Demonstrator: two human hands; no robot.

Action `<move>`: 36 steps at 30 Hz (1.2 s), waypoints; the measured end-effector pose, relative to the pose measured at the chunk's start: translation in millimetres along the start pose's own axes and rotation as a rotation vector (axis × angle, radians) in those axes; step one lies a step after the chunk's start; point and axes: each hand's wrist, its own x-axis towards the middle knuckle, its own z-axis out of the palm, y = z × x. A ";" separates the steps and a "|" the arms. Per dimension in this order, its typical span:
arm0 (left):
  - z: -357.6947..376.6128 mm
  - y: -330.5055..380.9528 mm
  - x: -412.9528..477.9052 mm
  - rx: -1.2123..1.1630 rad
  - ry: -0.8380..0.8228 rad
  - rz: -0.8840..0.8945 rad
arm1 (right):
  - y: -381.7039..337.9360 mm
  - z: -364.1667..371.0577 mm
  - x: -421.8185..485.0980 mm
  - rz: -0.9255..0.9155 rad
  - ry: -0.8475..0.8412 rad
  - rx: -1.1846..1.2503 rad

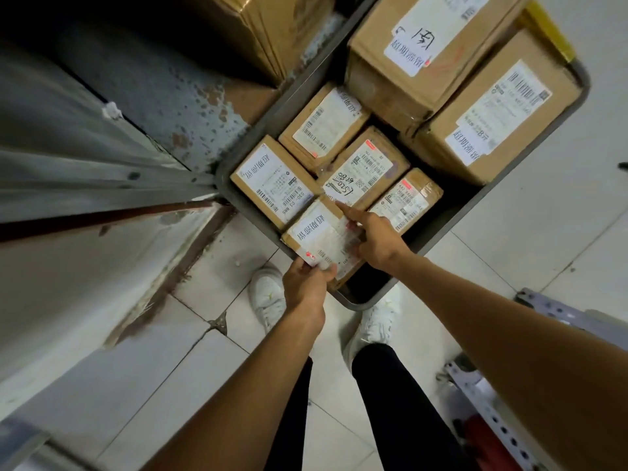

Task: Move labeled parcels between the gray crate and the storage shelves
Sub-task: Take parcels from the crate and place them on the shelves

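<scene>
The gray crate [367, 302] stands on the tiled floor, filled with several labeled cardboard parcels. My left hand [304, 285] grips the near edge of a small parcel [317, 234] with a white label at the crate's near corner. My right hand [375, 237] rests on the same parcel's right side, index finger stretched out and pointing at the handwritten label of the parcel behind it [365, 169]. Two large parcels [489, 107] lie stacked at the crate's far end.
Metal storage shelves [102, 185] with rusty, worn surfaces rise at the left, a big cardboard box [272, 28] on one. A perforated metal shelf post [492, 402] stands at the lower right. My white shoes [268, 297] are just in front of the crate.
</scene>
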 end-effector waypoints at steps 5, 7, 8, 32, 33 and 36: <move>-10.3 17.6 -12.2 0.256 0.041 -0.023 | -8.3 -9.1 -8.9 0.056 -0.121 -0.118; -15.0 37.5 -23.4 0.464 -0.020 0.060 | -16.0 -20.1 -21.7 0.060 -0.121 -0.188; -17.3 49.0 -30.4 0.589 -0.049 0.111 | -19.7 -27.4 -29.3 0.064 -0.111 -0.214; 20.2 364.0 -536.6 1.646 -0.360 1.277 | -232.0 -349.5 -459.6 -0.225 0.275 -0.797; 16.5 373.4 -565.1 1.656 -0.349 1.318 | -239.7 -363.9 -483.9 -0.234 0.310 -0.809; 4.4 394.6 -637.7 1.640 -0.288 1.464 | -262.3 -400.9 -545.8 -0.269 0.416 -0.852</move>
